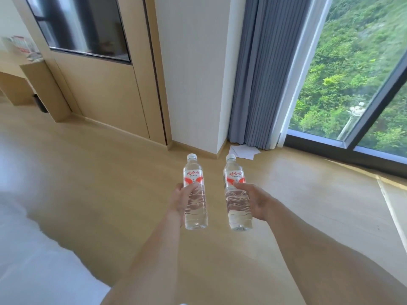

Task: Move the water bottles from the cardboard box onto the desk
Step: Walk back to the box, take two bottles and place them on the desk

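I hold two clear water bottles with white caps and red-and-white labels upright in front of me, above the wooden floor. My left hand [181,198] grips the left bottle [195,172] around its lower body. My right hand [255,199] grips the right bottle [234,172] the same way. The bottles stand side by side, a little apart. A flap of the cardboard box [394,194] shows at the right edge. The wooden desk [13,69] lies far off at the upper left, with several items on it.
A white pillar [193,73] and grey curtains [264,73] stand ahead, with white papers [244,151] on the floor at their foot. A large window [356,69] fills the right. White bedding [28,249] lies at lower left. A dark wall-mounted screen [81,25] hangs at upper left.
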